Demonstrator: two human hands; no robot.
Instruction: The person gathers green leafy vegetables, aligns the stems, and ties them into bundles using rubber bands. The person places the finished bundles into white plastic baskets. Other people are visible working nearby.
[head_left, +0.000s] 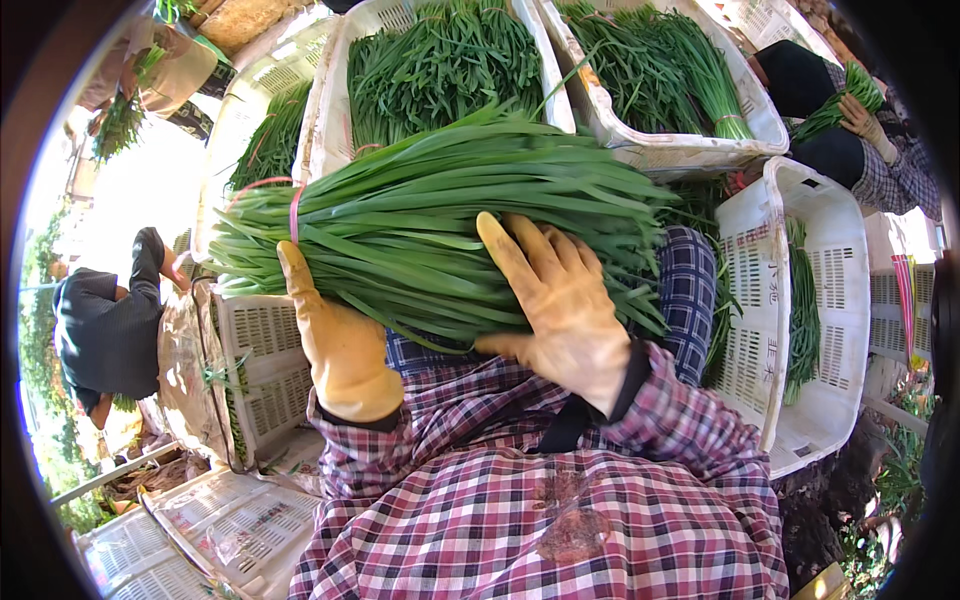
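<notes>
A large bundle of garlic chives (450, 225) lies sideways above my lap, its pale stem ends to the left and its leaf tips to the right. A pink band (295, 212) circles it near the stems. My left hand (341, 352), in a yellow rubber glove, supports the bundle near that band; the thumb shows in front and the other fingers are hidden beneath the stems. Over the leaves on the right, my right hand (566, 315) is spread in a matching glove, fingers apart against the near side and not closed around them.
Beyond the bundle, white plastic crates (327, 112) hold tied chives (450, 75). Another crate (825, 315) stands close on my right with a few chives inside. A co-worker's gloved hand (862, 124) holds chives at upper right. A person (109, 330) bends over at left.
</notes>
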